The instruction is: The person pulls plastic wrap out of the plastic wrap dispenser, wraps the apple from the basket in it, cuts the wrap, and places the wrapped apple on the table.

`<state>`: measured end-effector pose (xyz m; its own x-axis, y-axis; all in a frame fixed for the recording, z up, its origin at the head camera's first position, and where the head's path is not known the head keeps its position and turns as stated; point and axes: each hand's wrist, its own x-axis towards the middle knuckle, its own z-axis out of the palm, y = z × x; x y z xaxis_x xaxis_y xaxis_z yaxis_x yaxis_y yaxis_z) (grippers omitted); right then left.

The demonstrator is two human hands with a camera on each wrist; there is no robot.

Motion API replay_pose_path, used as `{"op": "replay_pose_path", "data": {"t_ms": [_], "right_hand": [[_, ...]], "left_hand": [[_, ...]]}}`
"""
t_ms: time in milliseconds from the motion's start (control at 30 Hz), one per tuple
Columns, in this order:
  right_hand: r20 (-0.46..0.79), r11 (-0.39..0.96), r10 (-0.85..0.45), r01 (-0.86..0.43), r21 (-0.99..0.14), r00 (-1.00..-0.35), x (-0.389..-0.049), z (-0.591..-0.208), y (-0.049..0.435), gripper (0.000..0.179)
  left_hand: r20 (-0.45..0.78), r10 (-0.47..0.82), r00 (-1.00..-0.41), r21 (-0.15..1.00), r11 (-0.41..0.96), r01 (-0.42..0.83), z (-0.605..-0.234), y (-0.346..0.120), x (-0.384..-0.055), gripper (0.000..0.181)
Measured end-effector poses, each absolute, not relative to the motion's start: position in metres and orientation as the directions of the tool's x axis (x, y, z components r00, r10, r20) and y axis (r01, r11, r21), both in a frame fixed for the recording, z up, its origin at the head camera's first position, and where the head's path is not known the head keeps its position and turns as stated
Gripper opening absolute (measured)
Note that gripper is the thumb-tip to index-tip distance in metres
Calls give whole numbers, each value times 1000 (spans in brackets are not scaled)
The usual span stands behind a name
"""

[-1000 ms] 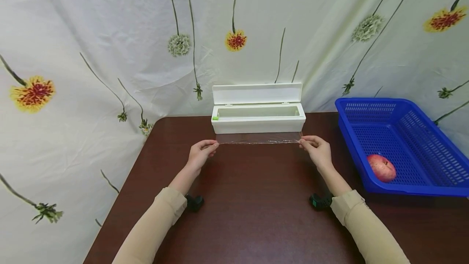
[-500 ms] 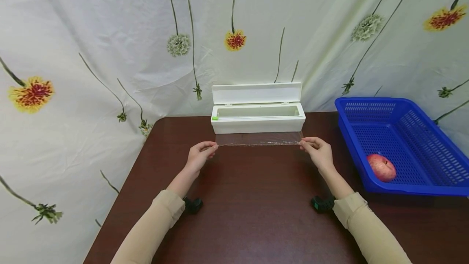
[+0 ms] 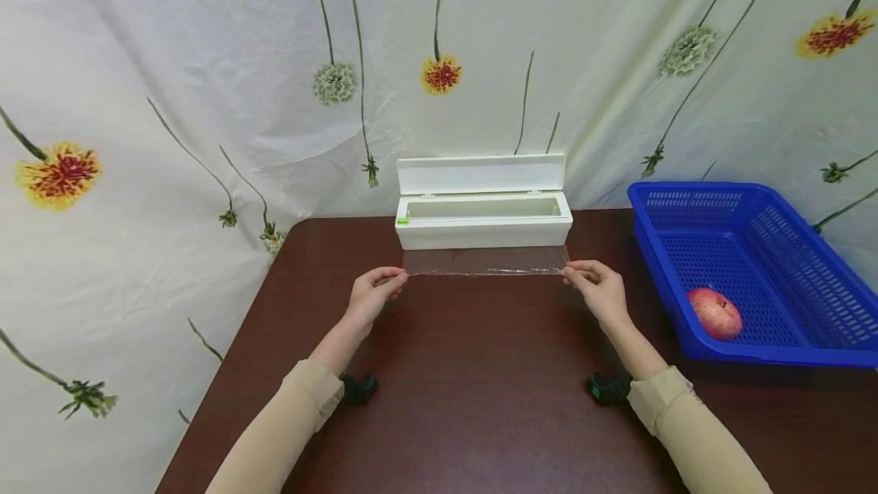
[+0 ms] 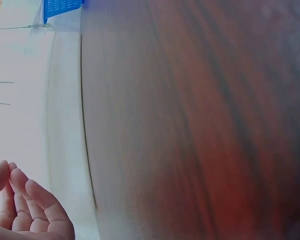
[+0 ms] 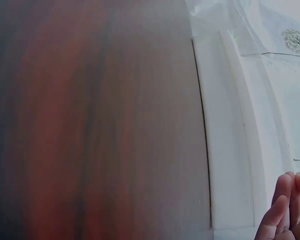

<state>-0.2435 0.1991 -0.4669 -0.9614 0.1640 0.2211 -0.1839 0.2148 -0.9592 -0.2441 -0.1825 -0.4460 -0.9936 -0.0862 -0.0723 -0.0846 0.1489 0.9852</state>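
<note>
A clear sheet of plastic wrap (image 3: pixel 483 260) stretches out from the front of a long white dispenser box (image 3: pixel 483 234), whose lid (image 3: pixel 482 175) stands raised. My left hand (image 3: pixel 370 296) pinches the sheet's front left corner between thumb and fingertips. At the front right corner, my right hand (image 3: pixel 598 290) pinches it the same way. Between the two hands the front edge runs nearly straight, with small shiny creases. Each wrist view shows the fingertips meeting the thumb, the left hand (image 4: pixel 32 205) at lower left and the right hand (image 5: pixel 289 207) at lower right.
A blue plastic basket (image 3: pixel 754 353) stands on the right of the dark brown table (image 3: pixel 473 402), with a red apple (image 3: pixel 715 314) inside. Behind the table hangs a white flower-print cloth (image 3: pixel 261 44). A small green tab (image 3: pixel 402 220) sits on the box's left front.
Both hands have drawn slightly toward the person, and a little more plastic wrap shows in front of the box. The box, basket and apple stay where they were.
</note>
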Motion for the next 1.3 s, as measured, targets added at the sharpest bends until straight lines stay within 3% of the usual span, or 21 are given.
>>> {"op": "replay_pose_path", "data": {"t_ms": [167, 333, 433, 567, 1300], "right_hand": [[215, 188, 158, -185, -965, -964, -239, -465, 199, 33], [237, 185, 169, -205, -961, -957, -260, -501, 212, 60], [200, 199, 176, -164, -966, -964, -252, -487, 207, 52], [137, 208, 165, -101, -973, -977, -229, -452, 196, 27], [249, 166, 142, -225, -960, -958, -219, -459, 200, 25]], "left_hand": [[-71, -83, -994, 983, 162, -83, -445, -183, -241, 29], [-67, -81, -994, 982, 172, -80, -446, -183, -239, 30], [-69, -81, -994, 983, 166, -81, -446, -183, -238, 29], [-74, -87, -993, 983, 161, -87, -444, -183, -236, 29], [-80, -80, -994, 986, 136, -91, -444, -183, -224, 29]]}}
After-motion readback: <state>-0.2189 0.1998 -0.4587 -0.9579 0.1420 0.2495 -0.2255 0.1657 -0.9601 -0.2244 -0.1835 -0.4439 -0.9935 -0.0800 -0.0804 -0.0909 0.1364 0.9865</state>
